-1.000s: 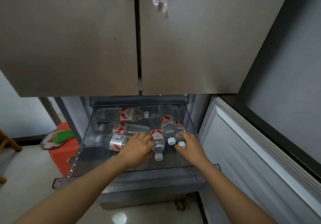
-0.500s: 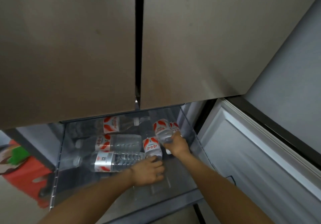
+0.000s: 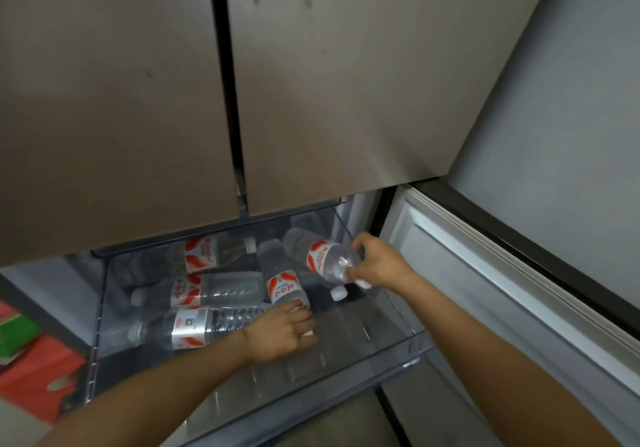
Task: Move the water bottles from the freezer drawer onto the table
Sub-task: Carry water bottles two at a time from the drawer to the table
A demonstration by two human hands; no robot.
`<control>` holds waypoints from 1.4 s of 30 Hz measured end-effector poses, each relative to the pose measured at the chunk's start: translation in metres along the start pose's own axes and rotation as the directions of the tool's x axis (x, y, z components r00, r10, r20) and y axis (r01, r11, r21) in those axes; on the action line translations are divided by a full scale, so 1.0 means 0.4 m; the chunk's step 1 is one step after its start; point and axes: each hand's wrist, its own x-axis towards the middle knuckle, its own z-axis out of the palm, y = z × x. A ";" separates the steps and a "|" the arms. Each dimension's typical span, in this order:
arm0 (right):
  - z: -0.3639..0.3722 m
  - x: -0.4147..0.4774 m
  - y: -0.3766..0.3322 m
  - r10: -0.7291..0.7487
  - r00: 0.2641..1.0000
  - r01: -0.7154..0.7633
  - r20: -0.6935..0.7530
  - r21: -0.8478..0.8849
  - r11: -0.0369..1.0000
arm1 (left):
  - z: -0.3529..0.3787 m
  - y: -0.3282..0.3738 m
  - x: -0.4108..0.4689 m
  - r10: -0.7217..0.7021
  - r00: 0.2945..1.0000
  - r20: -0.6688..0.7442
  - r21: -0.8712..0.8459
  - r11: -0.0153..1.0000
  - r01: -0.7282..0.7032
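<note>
The clear freezer drawer (image 3: 398,342) is pulled out below the fridge doors, with several red-and-white labelled water bottles lying in it. My right hand (image 3: 377,266) grips the neck end of one bottle (image 3: 320,256) at the drawer's right, lifted and tilted. My left hand (image 3: 280,334) curls around the cap end of a middle bottle (image 3: 282,283). A large bottle (image 3: 194,325) lies by my left wrist, and two more bottles (image 3: 221,287) (image 3: 204,252) lie behind it. A white cap (image 3: 338,293) of another bottle shows under my right hand.
Two closed brown fridge doors (image 3: 311,82) hang right above the drawer. The open lower door (image 3: 502,290) stands at the right, next to a grey wall. A red and green bag (image 3: 31,370) sits on the floor at the left.
My right hand has raised its bottle off the others and tilted it. My left hand stays on the middle bottle's cap end. The camera has moved closer to the drawer.
</note>
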 end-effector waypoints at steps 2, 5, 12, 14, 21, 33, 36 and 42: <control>-0.065 -0.028 -0.007 -0.033 0.999 0.030 -0.030 -0.120 0.992 | -0.013 0.004 -0.014 -0.052 0.994 -0.095 -0.051 0.998 0.047; -0.125 -0.065 -0.013 -0.091 0.996 0.085 -0.014 -0.250 0.964 | -0.072 -0.001 -0.028 -0.175 0.960 -0.218 -0.188 0.973 0.134; -0.135 -0.102 -0.030 -0.207 0.976 0.215 0.060 -0.331 0.919 | -0.200 -0.006 -0.047 -0.814 0.576 -0.082 -0.896 0.313 0.315; -0.108 -0.109 -0.023 -0.230 0.963 0.265 0.139 -0.338 0.903 | -0.211 -0.008 -0.062 -0.916 0.385 0.114 -0.969 -0.017 0.247; -0.059 -0.143 0.028 -0.304 0.952 0.303 0.029 -0.216 0.928 | -0.234 0.039 -0.054 -0.944 0.264 0.198 -0.968 -0.145 0.206; 0.109 -0.158 0.162 -0.087 0.991 0.113 -0.098 0.300 0.947 | -0.225 0.130 -0.010 -0.913 0.264 0.312 -0.887 -0.180 0.426; 0.118 -0.125 0.167 -0.095 0.994 0.106 -0.059 0.231 0.967 | -0.210 0.133 -0.017 -0.855 0.322 0.407 -0.851 -0.226 0.474; 0.142 -0.098 0.168 -0.172 0.984 0.176 -0.038 0.224 0.959 | -0.195 0.134 -0.009 -0.848 0.366 0.383 -0.853 -0.173 0.492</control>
